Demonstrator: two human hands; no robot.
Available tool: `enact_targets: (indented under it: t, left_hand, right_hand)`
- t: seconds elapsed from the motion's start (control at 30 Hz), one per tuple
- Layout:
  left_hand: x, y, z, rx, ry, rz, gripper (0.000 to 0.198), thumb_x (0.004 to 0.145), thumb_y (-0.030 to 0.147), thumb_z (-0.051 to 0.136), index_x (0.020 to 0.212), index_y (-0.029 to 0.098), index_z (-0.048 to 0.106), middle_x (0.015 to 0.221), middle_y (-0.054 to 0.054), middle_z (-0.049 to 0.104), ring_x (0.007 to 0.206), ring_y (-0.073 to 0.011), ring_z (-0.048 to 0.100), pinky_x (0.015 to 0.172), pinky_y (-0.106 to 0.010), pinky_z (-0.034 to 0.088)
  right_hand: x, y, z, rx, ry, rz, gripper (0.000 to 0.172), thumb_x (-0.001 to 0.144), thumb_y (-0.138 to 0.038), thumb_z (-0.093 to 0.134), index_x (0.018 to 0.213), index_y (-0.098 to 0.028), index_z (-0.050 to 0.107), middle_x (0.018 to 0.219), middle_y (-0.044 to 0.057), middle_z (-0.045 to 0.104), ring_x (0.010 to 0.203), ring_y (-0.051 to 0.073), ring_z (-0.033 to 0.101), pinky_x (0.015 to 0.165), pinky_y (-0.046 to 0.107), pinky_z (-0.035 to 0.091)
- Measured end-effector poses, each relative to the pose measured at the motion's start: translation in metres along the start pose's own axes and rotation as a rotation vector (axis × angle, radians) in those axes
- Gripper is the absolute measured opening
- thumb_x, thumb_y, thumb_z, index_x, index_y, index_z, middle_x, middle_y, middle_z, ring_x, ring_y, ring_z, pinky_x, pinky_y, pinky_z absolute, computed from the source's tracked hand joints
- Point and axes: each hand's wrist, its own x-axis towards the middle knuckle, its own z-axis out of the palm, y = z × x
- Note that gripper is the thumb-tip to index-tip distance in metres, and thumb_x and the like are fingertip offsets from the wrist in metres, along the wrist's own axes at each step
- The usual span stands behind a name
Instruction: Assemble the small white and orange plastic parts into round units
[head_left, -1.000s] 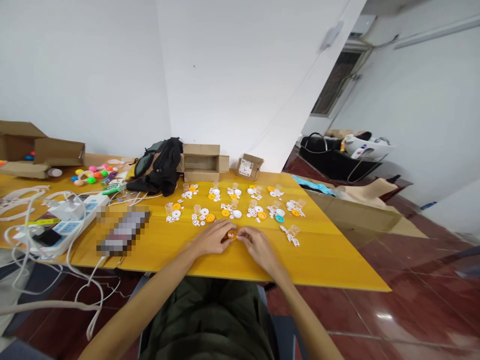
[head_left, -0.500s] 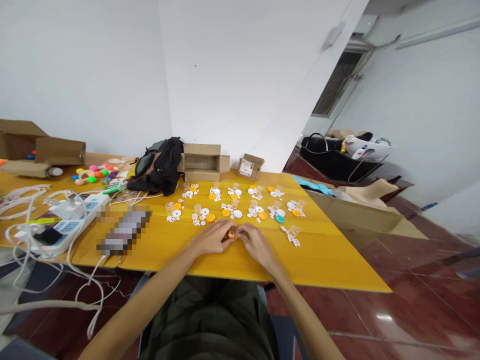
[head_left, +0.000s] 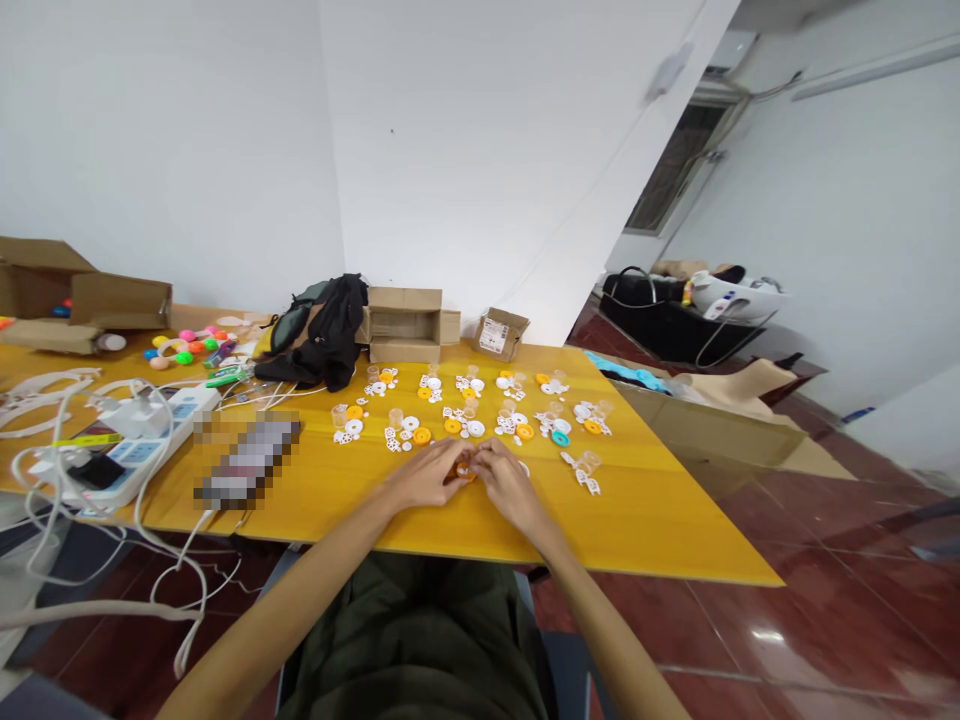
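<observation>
Near the front middle of the yellow table [head_left: 637,530], my left hand [head_left: 429,474] is closed around a small round orange plastic part [head_left: 466,470]. My right hand [head_left: 507,482] meets it from the other side, thumb and fingers pinched together over the orange part; what lies between those fingertips is hidden. A white round piece [head_left: 524,468] shows partly behind my right hand. Beyond both hands lie several small groups of parts: clear cups [head_left: 396,417], orange discs [head_left: 421,436], white discs [head_left: 475,428], white perforated pieces [head_left: 394,438] and one teal disc [head_left: 560,438].
At the left are a power strip [head_left: 161,440] with tangled white cables and a blurred-out phone [head_left: 251,460]. A black bag [head_left: 330,335], an open cardboard box [head_left: 405,345] and a smaller box [head_left: 500,335] stand against the wall. A large carton [head_left: 705,430] adjoins the table's right side.
My right hand has shifted slightly up and left over the orange part, and its fingers have turned a little. My left hand stays in place around it.
</observation>
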Motion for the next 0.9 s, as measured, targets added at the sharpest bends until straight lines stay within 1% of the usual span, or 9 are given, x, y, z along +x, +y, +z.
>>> enact_targets:
  t: [0.23,0.43,0.53,0.73,0.9]
  left_hand:
    - [0.000,-0.001,0.000,0.010,-0.004,0.008,0.019,0.088,0.018,0.054,0.105,0.024,0.050,0.104,-0.006,0.065,0.099,-0.0244,0.062,0.089,-0.037,0.049]
    - [0.000,-0.001,0.001,0.011,0.003,0.005,0.020,0.089,0.020,0.054,0.108,0.025,0.051,0.106,-0.006,0.065,0.100,-0.0243,0.063,0.090,-0.037,0.050]
    - [0.000,-0.002,0.001,0.015,-0.002,0.007,0.020,0.089,0.020,0.054,0.109,0.024,0.052,0.108,-0.006,0.066,0.103,-0.0249,0.063,0.092,-0.038,0.050]
    - [0.000,-0.003,0.002,0.017,-0.007,-0.003,0.026,0.088,0.020,0.055,0.114,0.025,0.052,0.112,-0.007,0.065,0.107,-0.0258,0.063,0.094,-0.038,0.050]
    - [-0.001,-0.003,0.002,0.033,-0.018,-0.017,0.024,0.090,0.022,0.055,0.114,0.025,0.052,0.111,-0.007,0.066,0.106,-0.0253,0.063,0.094,-0.038,0.050]
  right_hand:
    - [0.000,-0.002,0.001,0.013,0.028,-0.003,0.024,0.085,-0.007,0.051,0.075,-0.022,0.067,0.091,0.005,0.064,0.089,0.022,0.063,0.081,0.036,0.053]
    - [-0.002,-0.005,-0.001,-0.002,0.041,0.004,0.024,0.087,-0.008,0.050,0.080,-0.023,0.068,0.094,0.006,0.065,0.091,0.022,0.064,0.083,0.036,0.053]
    - [-0.004,-0.005,-0.002,-0.042,0.040,0.002,0.024,0.087,-0.008,0.049,0.083,-0.023,0.067,0.097,0.006,0.065,0.094,0.022,0.064,0.084,0.036,0.053]
    - [-0.009,-0.006,-0.005,-0.174,0.011,-0.017,0.025,0.087,-0.006,0.048,0.085,-0.024,0.066,0.102,0.007,0.065,0.099,0.023,0.063,0.082,0.035,0.052]
    - [-0.010,-0.007,-0.005,-0.230,-0.008,-0.054,0.032,0.087,-0.003,0.045,0.092,-0.024,0.069,0.108,0.008,0.064,0.103,0.023,0.062,0.083,0.035,0.052]
